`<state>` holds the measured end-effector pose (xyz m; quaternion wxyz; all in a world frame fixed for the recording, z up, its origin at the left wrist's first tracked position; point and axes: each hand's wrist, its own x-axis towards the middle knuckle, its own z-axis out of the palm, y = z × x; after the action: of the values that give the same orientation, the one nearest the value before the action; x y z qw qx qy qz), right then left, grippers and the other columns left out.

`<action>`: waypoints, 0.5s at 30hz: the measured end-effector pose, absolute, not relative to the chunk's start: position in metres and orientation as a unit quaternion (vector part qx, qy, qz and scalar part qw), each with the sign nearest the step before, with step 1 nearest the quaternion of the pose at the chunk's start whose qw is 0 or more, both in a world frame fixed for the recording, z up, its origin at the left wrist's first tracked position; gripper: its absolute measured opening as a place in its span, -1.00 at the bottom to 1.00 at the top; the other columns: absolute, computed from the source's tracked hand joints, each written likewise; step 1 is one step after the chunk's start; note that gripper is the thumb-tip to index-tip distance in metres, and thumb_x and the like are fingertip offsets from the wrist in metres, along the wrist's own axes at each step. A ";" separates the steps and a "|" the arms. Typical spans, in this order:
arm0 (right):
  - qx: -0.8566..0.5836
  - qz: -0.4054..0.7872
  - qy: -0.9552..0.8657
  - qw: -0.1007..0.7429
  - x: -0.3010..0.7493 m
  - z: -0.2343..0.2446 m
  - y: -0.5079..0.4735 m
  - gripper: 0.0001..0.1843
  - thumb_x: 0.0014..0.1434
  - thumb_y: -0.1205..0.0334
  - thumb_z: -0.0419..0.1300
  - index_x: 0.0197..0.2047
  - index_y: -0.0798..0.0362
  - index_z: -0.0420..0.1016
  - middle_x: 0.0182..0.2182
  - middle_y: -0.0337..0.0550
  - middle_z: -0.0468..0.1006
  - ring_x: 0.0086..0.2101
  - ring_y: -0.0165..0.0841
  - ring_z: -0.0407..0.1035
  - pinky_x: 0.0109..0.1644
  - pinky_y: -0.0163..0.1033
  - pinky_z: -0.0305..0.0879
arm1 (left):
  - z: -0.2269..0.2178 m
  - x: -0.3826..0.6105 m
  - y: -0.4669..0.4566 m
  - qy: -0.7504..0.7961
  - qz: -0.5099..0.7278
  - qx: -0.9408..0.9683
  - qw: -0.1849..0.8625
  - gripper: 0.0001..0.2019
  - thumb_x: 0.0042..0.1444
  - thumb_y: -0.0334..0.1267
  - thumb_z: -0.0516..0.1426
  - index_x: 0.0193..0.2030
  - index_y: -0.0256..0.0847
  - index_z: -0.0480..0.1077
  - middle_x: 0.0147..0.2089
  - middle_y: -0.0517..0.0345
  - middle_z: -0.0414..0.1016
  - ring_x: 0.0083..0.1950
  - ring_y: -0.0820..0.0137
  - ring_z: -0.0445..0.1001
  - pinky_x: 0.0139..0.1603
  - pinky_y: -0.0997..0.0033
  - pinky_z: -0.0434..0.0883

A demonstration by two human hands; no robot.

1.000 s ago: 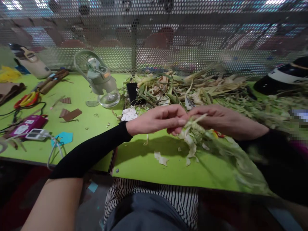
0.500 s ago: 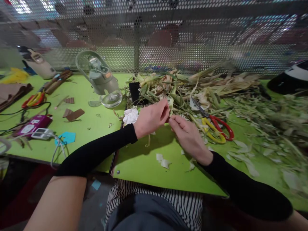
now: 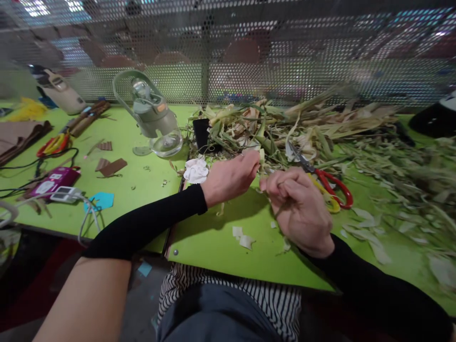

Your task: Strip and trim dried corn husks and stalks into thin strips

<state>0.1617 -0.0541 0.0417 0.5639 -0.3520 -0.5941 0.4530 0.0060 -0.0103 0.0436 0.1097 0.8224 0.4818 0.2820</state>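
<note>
Both hands are over the green tabletop (image 3: 213, 237), in front of a heap of dried corn husks (image 3: 270, 128). My left hand (image 3: 233, 175) is closed, its back toward me, so whatever its fingers hold is hidden; a pale strip shows just beyond its knuckles. A short gap to the right, my right hand (image 3: 301, 204) is curled closed with the palm side up. What it pinches, if anything, is too small to make out. Scissors with red and yellow handles (image 3: 335, 187) lie right beside the right hand. A crumpled white tissue (image 3: 196, 170) is by my left wrist.
A clear bottle with a grey-green lid (image 3: 156, 118) stands back left. Further left are a purple device (image 3: 57, 181) with cables, a second pair of scissors (image 3: 53, 145) and a beige bottle (image 3: 59, 90). Husk scraps (image 3: 370, 232) cover the right side. A perforated metal screen (image 3: 160, 61) closes off the back.
My hands have drawn apart from nearly touching. The right hand has moved right and turned palm up with fingers curled; the left has shifted slightly right and turned over more. The view shifted a little.
</note>
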 end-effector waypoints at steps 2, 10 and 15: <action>-0.357 0.466 -0.582 0.562 0.161 0.037 -0.060 -0.70 0.28 0.21 0.12 -0.50 -0.08 0.24 -0.46 -0.21 0.25 -0.43 -0.29 0.14 -0.18 -0.07 0.29 | 0.040 0.008 -0.011 0.487 0.261 0.829 0.088 -0.76 0.44 -0.23 -0.10 -0.11 -0.21 0.35 -0.23 0.03 0.52 -0.37 0.37 0.32 -0.37 0.38 0.12; -0.351 0.494 -0.598 0.525 0.185 0.074 -0.054 -0.66 0.26 0.27 0.20 -0.56 -0.08 0.33 -0.50 -0.23 0.20 -0.44 -0.31 0.13 -0.18 -0.10 0.32 | 0.048 -0.001 -0.008 0.382 0.205 0.892 0.128 -0.76 0.42 -0.26 -0.09 -0.15 -0.19 0.38 -0.36 0.15 0.41 -0.50 0.46 0.01 -0.44 0.38 -0.04; -0.394 0.551 -0.584 0.448 0.208 0.100 -0.038 -0.60 0.26 0.12 0.22 -0.59 -0.07 0.31 -0.57 -0.26 0.13 -0.54 -0.38 0.06 -0.24 -0.06 0.39 | 0.074 -0.010 -0.014 0.190 0.182 0.893 0.365 -0.90 0.31 -0.30 0.12 -0.26 -0.17 0.42 -0.27 0.12 0.52 -0.34 0.45 0.38 -0.28 0.44 0.27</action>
<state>0.2084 -0.0379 0.0997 0.4482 -0.3937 -0.5835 0.5510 -0.0097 -0.0137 0.0739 0.3650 0.8932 0.1899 0.1816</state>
